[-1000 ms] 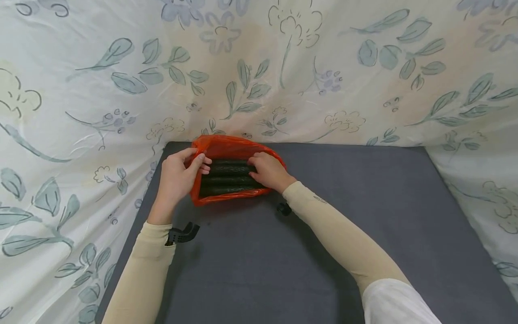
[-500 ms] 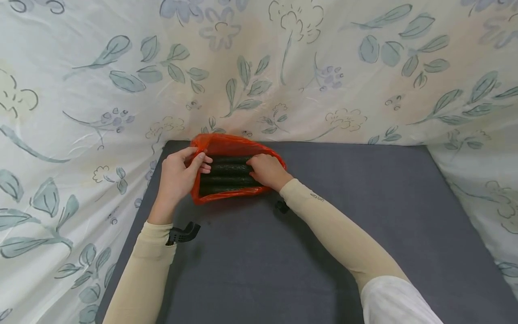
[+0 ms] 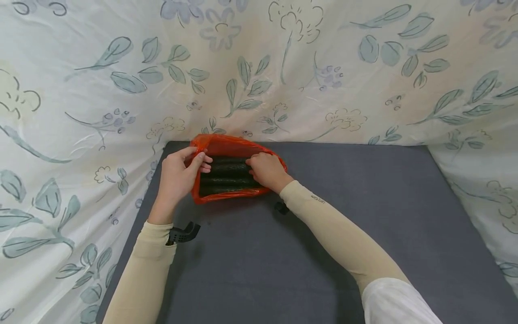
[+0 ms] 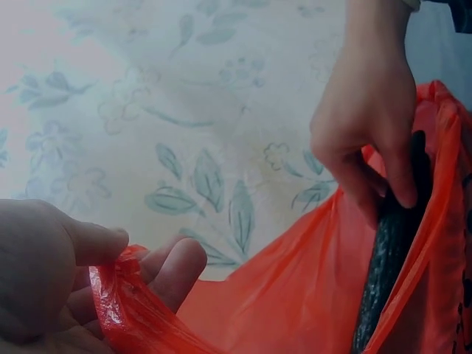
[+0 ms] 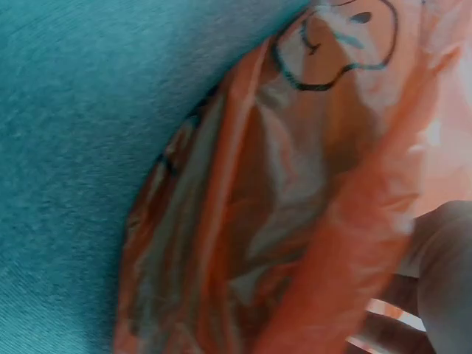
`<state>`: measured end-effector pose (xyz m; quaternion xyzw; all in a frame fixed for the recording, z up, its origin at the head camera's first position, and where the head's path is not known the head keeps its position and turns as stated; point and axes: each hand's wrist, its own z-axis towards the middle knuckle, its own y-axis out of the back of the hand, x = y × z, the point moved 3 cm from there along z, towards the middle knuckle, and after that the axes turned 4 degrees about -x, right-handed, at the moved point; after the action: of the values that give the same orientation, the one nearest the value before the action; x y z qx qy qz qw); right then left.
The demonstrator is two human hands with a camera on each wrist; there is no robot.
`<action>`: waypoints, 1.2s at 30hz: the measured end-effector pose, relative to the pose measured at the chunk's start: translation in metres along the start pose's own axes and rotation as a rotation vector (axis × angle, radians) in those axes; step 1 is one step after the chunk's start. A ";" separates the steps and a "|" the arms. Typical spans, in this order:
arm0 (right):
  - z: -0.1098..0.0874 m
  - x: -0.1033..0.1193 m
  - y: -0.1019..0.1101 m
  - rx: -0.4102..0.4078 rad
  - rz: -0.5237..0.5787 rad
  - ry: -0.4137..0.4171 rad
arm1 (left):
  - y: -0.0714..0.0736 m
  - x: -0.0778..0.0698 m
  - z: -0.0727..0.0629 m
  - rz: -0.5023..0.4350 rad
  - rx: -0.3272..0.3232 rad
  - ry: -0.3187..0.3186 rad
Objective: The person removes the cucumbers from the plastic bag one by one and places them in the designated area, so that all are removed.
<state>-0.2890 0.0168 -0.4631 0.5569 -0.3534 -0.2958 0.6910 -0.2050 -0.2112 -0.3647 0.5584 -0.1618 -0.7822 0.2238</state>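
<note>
Several dark green cucumbers [image 3: 228, 170] lie side by side in a red plastic bag [image 3: 236, 146] whose mouth faces up. My left hand [image 3: 176, 173] pinches the bag's left rim; in the left wrist view the film runs between thumb [image 4: 103, 243] and fingers. Reaching in from the right side, my right hand [image 3: 269, 172] grips a cucumber near its right end. The left wrist view shows its thumb and fingers straddling that cucumber [image 4: 387, 251]. From the right wrist, the bag's wall [image 5: 295, 192] covers most of what the right hand [image 5: 450, 273] does.
The bag stands at the back left of a dark grey table [image 3: 259, 261]. A floral-printed curtain [image 3: 344, 67] hangs right behind the table and along both sides. A black wrist mount [image 3: 184, 233] juts out from the left forearm.
Inside the bag my right hand has shifted very slightly to the left. The left hand has kept its hold on the rim, and the bag has stayed in place.
</note>
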 end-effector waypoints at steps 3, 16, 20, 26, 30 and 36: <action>-0.001 0.002 0.005 0.001 -0.002 0.004 | 0.000 0.000 0.001 0.005 -0.001 0.001; -0.007 0.004 0.024 -0.049 -0.030 0.029 | 0.000 -0.001 0.001 0.014 -0.011 0.015; -0.009 0.003 0.030 -0.056 -0.031 0.010 | -0.002 -0.002 0.003 0.017 -0.021 0.003; -0.014 -0.002 0.040 -0.043 0.001 -0.023 | -0.003 -0.002 0.007 0.011 -0.020 0.003; -0.021 -0.008 0.047 -0.073 0.011 -0.021 | -0.004 0.000 0.008 0.013 -0.023 0.009; -0.026 -0.017 0.058 -0.129 0.044 -0.001 | -0.005 0.001 0.012 -0.003 -0.036 0.008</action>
<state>-0.2762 0.0569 -0.4122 0.5030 -0.3461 -0.3030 0.7317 -0.2173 -0.2079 -0.3641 0.5579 -0.1461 -0.7829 0.2333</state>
